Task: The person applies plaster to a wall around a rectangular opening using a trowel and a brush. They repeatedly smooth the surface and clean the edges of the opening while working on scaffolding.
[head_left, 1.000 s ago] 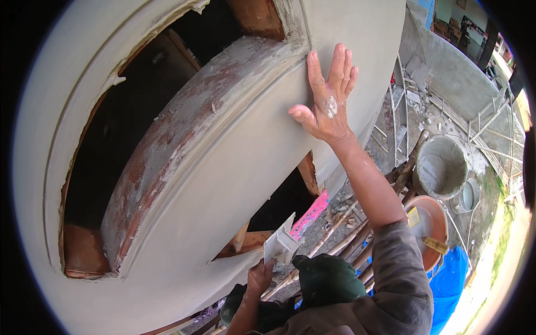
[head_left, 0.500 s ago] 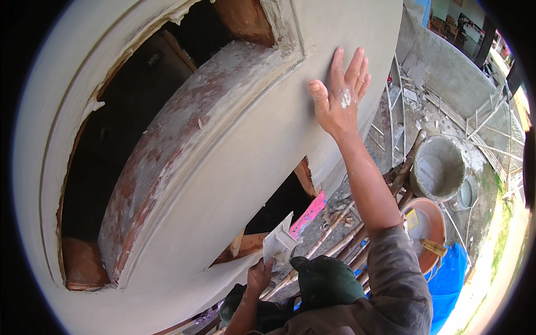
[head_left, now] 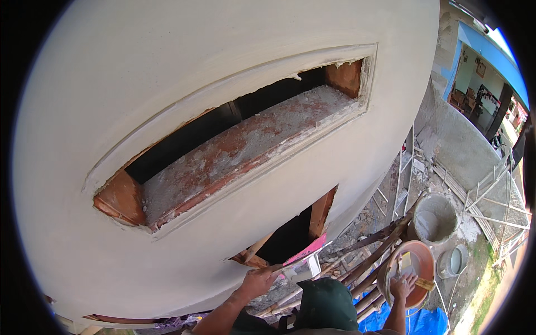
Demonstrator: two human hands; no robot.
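Note:
My left hand, below the lower wall opening, is closed on a plastering trowel, seen nearly edge-on. A flat pink piece lies alongside its blade; whether I hold that too is unclear. My right hand reaches over the orange-brown basin, fingers apart. Close to those fingers, a wooden-handled tool lies across the rim; contact is unclear. A pale yellowish piece shows inside the basin. Before me curves a smooth plastered wall.
A long opening with a rough brick sill cuts the wall; a smaller opening sits below. Wooden poles run beside the wall. A cement-coated tub, a small bucket and blue sheeting are at the right.
My right hand has left the wall and come down to the basin. The trowel in my left hand has turned edge-on. The view has swung, showing more of the wall and long opening.

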